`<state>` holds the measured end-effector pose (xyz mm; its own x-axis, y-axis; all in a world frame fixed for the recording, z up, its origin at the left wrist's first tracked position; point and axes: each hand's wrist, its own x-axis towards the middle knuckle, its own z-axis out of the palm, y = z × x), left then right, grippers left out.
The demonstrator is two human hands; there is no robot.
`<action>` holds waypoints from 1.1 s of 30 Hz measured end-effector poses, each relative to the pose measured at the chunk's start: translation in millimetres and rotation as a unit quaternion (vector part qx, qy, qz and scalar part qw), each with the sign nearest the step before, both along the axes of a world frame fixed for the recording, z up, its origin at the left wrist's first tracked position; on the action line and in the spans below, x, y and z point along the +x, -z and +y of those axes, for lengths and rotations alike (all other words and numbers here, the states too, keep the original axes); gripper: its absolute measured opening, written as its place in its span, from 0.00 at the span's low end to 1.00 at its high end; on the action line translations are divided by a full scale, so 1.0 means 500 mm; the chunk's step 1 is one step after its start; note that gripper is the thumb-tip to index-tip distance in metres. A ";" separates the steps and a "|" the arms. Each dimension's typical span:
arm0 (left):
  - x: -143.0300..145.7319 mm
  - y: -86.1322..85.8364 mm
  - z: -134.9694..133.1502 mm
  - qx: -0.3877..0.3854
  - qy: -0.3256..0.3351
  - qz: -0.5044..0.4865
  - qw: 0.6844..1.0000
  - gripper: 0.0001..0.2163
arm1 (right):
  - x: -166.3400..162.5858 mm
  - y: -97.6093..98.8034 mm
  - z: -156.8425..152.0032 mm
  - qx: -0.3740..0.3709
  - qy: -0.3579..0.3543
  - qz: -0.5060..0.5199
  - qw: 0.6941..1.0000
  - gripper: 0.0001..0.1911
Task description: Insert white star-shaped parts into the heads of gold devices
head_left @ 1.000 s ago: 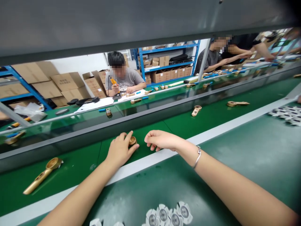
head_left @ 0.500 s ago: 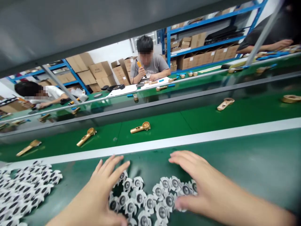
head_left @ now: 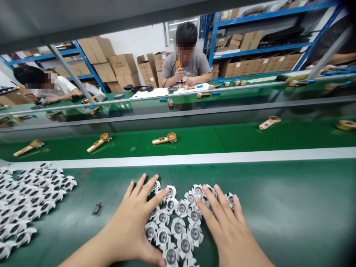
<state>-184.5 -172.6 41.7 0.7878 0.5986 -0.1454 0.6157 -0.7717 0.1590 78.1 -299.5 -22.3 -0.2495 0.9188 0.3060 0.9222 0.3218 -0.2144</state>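
Observation:
A cluster of several small white pinwheel-shaped parts with dark round centres lies on the green bench in front of me. My left hand rests flat on the cluster's left side, fingers spread. My right hand lies flat on its right side, fingers stretched out over the parts. Neither hand grips anything. On the conveyor belt beyond the white stripe lies a gold handled part with a round head, straight ahead of my hands.
A larger heap of the same white parts lies at the left. More gold parts ride the green belt. Across a grey divider, a person works with an orange tool; another person sits at left. Cardboard boxes fill blue shelves.
My hands left the gold part on the belt, pulled back to the bench and came down flat onto the white parts, closing toward each other. The view turned left and down.

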 end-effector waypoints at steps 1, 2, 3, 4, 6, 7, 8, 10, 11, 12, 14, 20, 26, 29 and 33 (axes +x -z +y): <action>0.001 -0.001 0.001 0.004 0.002 -0.006 1.000 0.59 | 0.005 -0.005 0.007 -0.010 0.000 0.009 1.000 0.64; 0.002 -0.002 0.003 0.008 0.009 -0.012 1.000 0.58 | 0.010 -0.011 0.013 -0.021 0.002 0.017 1.000 0.67; 0.002 -0.003 0.004 0.012 0.021 -0.019 1.000 0.57 | 0.015 -0.016 0.019 -0.036 0.003 0.023 0.999 0.70; 0.003 -0.005 0.005 0.015 0.039 -0.025 0.999 0.55 | 0.021 -0.023 0.024 -0.050 0.003 0.028 0.998 0.72; 0.004 -0.007 0.007 0.011 0.082 -0.030 0.996 0.52 | 0.040 -0.038 0.036 -0.074 0.003 0.037 0.997 0.69; 0.005 -0.007 0.008 0.007 0.099 -0.029 0.995 0.51 | 0.055 -0.048 0.046 -0.079 0.009 0.045 0.996 0.64; 0.005 -0.007 0.008 0.001 0.112 -0.027 0.993 0.50 | 0.075 -0.058 0.062 -0.078 0.026 0.056 0.995 0.57; 0.006 -0.005 0.008 -0.008 0.121 -0.026 0.992 0.48 | 0.129 -0.077 0.110 -0.055 0.097 0.085 0.990 0.42; 0.006 -0.002 0.008 -0.009 0.118 -0.031 0.992 0.48 | 0.162 -0.085 0.143 -0.040 0.150 0.098 0.983 0.36; 0.006 0.001 0.007 -0.007 0.114 -0.036 0.993 0.47 | 0.197 -0.090 0.180 -0.020 0.209 0.100 0.973 0.33; 0.007 0.009 0.003 0.006 0.110 -0.053 0.992 0.47 | 0.269 -0.091 0.257 -0.013 0.348 0.083 0.934 0.28; 0.015 0.033 -0.020 0.065 0.056 -0.102 0.991 0.40 | 0.390 -0.031 0.395 -0.015 0.487 0.041 0.872 0.29; 0.026 0.027 -0.019 0.056 0.062 -0.119 0.989 0.38 | 0.386 0.001 0.417 -0.019 0.483 -0.006 0.875 0.20; 0.020 0.012 0.004 0.033 0.036 -0.168 0.984 0.41 | 0.393 -0.006 0.421 -0.001 0.514 -0.005 0.858 0.19; -0.013 0.008 0.061 -0.006 -0.055 -0.282 0.958 0.40 | 0.410 -0.011 0.424 0.021 0.551 0.010 0.834 0.21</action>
